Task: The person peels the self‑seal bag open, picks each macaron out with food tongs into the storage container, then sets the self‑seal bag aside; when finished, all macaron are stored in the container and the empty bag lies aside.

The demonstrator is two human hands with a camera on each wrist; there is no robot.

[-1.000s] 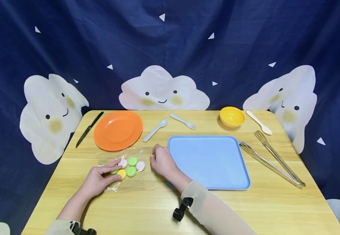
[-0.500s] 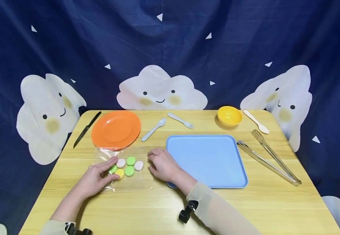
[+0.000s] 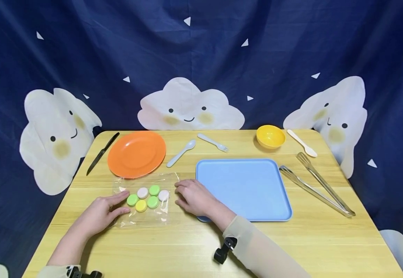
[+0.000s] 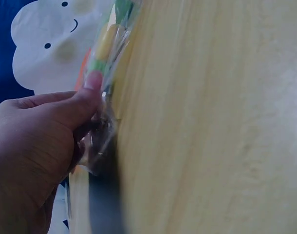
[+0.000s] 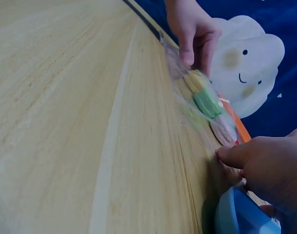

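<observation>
A clear plastic bag (image 3: 159, 219) lies flat on the table with several macarons in it. Green macarons (image 3: 154, 190), pale pink-white ones (image 3: 164, 195) and a yellow one (image 3: 141, 205) show through the film. My left hand (image 3: 100, 212) rests at the bag's left end, thumb and fingers spread apart; its thumb touches the film in the left wrist view. Beside the bag's right edge is my right hand (image 3: 196, 197), fingers loosely bent and thumb apart from them. In the right wrist view its thumb (image 5: 231, 155) lies close to the film; whether it touches is unclear.
Just right of the right hand lies a blue tray (image 3: 244, 189). Behind the bag are an orange plate (image 3: 136, 154), a black knife (image 3: 102, 153), a pale spoon (image 3: 181, 153) and a fork (image 3: 213, 142). Metal tongs (image 3: 317, 189), a yellow bowl (image 3: 271, 136) and a white spoon (image 3: 302, 143) sit at the right.
My left hand has slid left off the yellow macaron to the bag's end. The right hand's fingers have loosened, its hand settling slightly lower. The macarons stay put.
</observation>
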